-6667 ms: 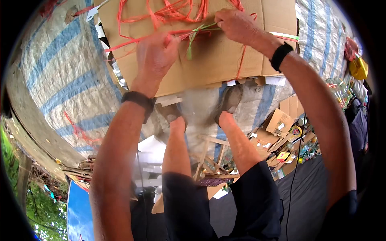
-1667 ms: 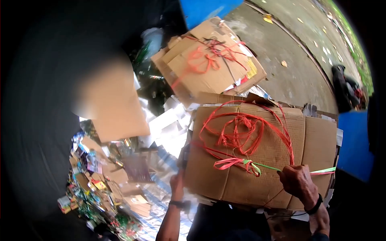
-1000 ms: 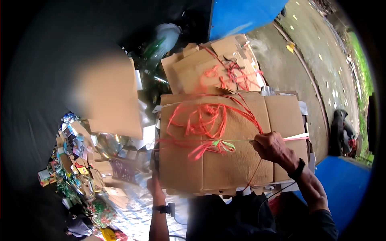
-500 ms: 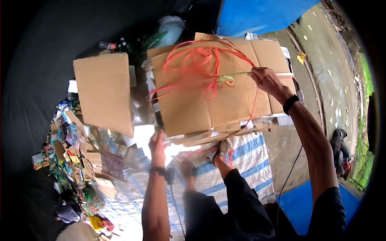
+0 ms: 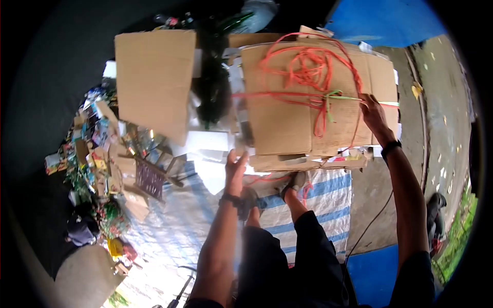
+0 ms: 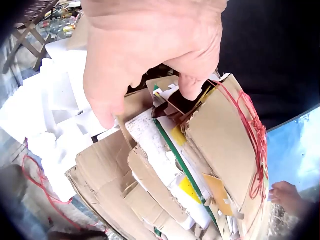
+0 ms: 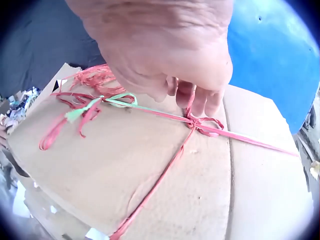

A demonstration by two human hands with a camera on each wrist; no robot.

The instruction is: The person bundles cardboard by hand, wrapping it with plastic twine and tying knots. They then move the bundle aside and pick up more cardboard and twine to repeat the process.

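Note:
A tied stack of flattened cardboard (image 5: 277,126) lies ahead of the person's feet. Red string (image 5: 310,69) is coiled loosely on top, and a strand with a green ribbon (image 7: 120,103) crosses the stack. My right hand (image 5: 376,119) has its fingers curled around red string at the knot (image 7: 196,122), right of the middle. At the stack's near left corner is my left hand (image 5: 235,172). In the left wrist view, its thumb and fingers (image 6: 107,102) are spread over the side, where layered cardboard and paper edges (image 6: 160,150) show.
A large cardboard sheet (image 5: 154,84) stands at the left, above a heap of boxes and scraps (image 5: 97,138). White pieces (image 5: 208,141) and dark bottles lie between it and the stack. A wooden stool (image 5: 149,179) and striped tarp (image 5: 318,220) are nearer. Blue panels (image 5: 382,23) flank the concrete.
Both hands worked at the string first. Later the bundle, held against the legs, has moved forward over another tied bundle, uncovering the feet. The left hand's fingers now spread at its corner.

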